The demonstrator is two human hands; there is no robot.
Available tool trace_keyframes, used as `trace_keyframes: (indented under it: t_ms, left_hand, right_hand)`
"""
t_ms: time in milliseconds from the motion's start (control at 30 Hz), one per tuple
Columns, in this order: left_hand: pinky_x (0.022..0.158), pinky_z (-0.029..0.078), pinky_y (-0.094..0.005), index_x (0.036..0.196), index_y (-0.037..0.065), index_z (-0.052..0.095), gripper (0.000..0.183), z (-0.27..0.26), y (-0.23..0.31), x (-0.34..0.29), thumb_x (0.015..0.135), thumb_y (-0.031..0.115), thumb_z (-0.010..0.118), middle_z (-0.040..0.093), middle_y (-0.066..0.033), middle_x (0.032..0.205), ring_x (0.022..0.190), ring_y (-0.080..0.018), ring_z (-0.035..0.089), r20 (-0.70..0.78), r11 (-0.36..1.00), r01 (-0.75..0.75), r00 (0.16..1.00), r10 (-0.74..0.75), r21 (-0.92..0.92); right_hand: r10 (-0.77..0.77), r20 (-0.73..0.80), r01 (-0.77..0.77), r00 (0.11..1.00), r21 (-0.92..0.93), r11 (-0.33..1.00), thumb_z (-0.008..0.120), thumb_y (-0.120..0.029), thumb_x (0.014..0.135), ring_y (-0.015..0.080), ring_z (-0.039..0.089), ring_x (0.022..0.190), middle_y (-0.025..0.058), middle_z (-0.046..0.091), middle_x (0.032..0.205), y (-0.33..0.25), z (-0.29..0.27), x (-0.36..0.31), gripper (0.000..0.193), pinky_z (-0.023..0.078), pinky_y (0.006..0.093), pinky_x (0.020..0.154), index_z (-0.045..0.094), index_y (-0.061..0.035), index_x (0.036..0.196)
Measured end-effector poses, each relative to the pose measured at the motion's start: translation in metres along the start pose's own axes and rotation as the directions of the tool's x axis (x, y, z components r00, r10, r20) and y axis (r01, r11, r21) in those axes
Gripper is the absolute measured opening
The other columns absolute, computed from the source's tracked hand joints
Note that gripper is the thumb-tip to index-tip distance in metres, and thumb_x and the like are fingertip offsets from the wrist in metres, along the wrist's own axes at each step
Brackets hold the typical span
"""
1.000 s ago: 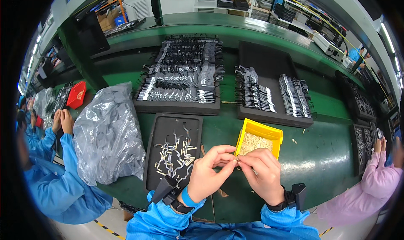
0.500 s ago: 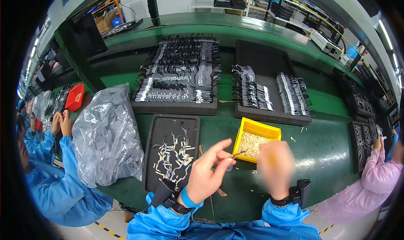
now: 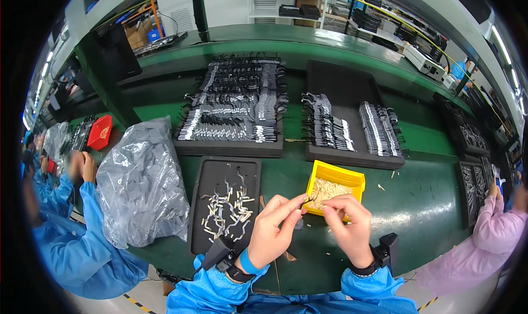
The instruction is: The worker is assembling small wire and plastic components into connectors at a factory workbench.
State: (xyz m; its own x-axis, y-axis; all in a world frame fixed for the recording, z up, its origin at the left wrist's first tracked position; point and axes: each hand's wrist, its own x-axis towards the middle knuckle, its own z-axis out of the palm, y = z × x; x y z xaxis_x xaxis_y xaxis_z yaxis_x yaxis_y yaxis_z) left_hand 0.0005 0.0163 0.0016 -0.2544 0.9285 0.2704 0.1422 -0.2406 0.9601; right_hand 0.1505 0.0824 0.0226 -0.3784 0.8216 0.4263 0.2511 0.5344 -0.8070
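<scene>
Thumb and fingers of my left hand (image 3: 273, 229) pinch a thin dark wire-like piece (image 3: 309, 199), its end sticking out by the near left edge of a yellow bin (image 3: 345, 177). Small pale pieces (image 3: 330, 188) fill the bottom of that bin. My right hand (image 3: 355, 226) hangs over the bin's near side, its thumb and fingertips brought together; whatever they hold is too small to make out. A short gap separates the two hands' fingertips. Left of my left hand lies a black tray (image 3: 201, 174) with a loose pile of silvery flex strips with pale ends (image 3: 225, 212).
Two black foam trays, one at back centre (image 3: 231, 149) and one at back right (image 3: 357, 159), hold rows of dark-and-silver parts. A large clear bag of grey pieces (image 3: 140, 187) stands left. A few pale bits lie on the green table (image 3: 418, 204). Co-workers sit at both sides.
My right hand, blurred at the bin's right side before, has come left toward my left hand's fingertips. My left hand still pinches the dark wire-like piece.
</scene>
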Motion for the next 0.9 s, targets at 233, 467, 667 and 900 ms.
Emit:
trace_keyframes:
  t_ms: [233, 467, 667, 900]
  left_hand:
    - [0.062, 0.050, -0.0310, 0.113, 0.002, 0.059, 0.042, 0.008, -0.006, -0.005, 0.073, -0.012, 0.058, 0.054, -0.0117, 0.084, 0.075, -0.0250, 0.060, 0.080, 0.765, -0.392, 0.908, 0.412, 0.512]
    - [0.059, 0.048, -0.0316, 0.118, -0.001, 0.055, 0.055, 0.010, -0.012, -0.003, 0.064, -0.010, 0.057, 0.052, -0.0097, 0.083, 0.074, -0.0229, 0.058, 0.145, 0.644, -0.477, 0.854, 0.499, 0.598]
    - [0.059, 0.047, -0.0290, 0.114, 0.000, 0.058, 0.043, 0.008, -0.004, -0.006, 0.073, -0.007, 0.057, 0.052, -0.0099, 0.079, 0.070, -0.0209, 0.058, 0.087, 0.821, -0.365, 0.927, 0.365, 0.439]
    - [0.072, 0.050, -0.0232, 0.106, -0.002, 0.059, 0.020, -0.006, 0.006, 0.001, 0.087, 0.002, 0.054, 0.058, -0.0031, 0.083, 0.079, -0.0120, 0.060, -0.020, 0.935, 0.169, 0.983, -0.184, -0.313]
  right_hand:
    - [-0.068, 0.037, 0.065, 0.997, 0.079, 0.995, 0.065, 0.001, 0.076, 0.0185, 0.062, 0.073, 0.0096, 0.063, 0.084, -0.001, 0.008, -0.001, 0.012, 0.049, 0.0258, 0.059, 0.064, 0.0007, 0.088]
    - [-0.119, -0.002, 0.119, 0.993, 0.028, 0.992, 0.063, 0.004, 0.076, 0.0164, 0.061, 0.069, 0.0095, 0.063, 0.078, 0.006, 0.010, -0.005, 0.008, 0.048, 0.0251, 0.060, 0.063, 0.0023, 0.084]
    - [-0.222, -0.076, 0.205, 0.972, -0.181, 0.962, 0.065, 0.004, 0.066, 0.0254, 0.058, 0.067, 0.0100, 0.059, 0.071, 0.006, 0.007, 0.003, 0.011, 0.046, 0.0328, 0.059, 0.058, -0.0021, 0.072]
    - [-0.230, -0.088, 0.138, 0.969, -0.576, 0.806, 0.065, 0.002, 0.068, 0.0271, 0.054, 0.070, 0.0089, 0.058, 0.073, 0.037, -0.022, 0.017, 0.009, 0.044, 0.0353, 0.064, 0.060, -0.0038, 0.074]
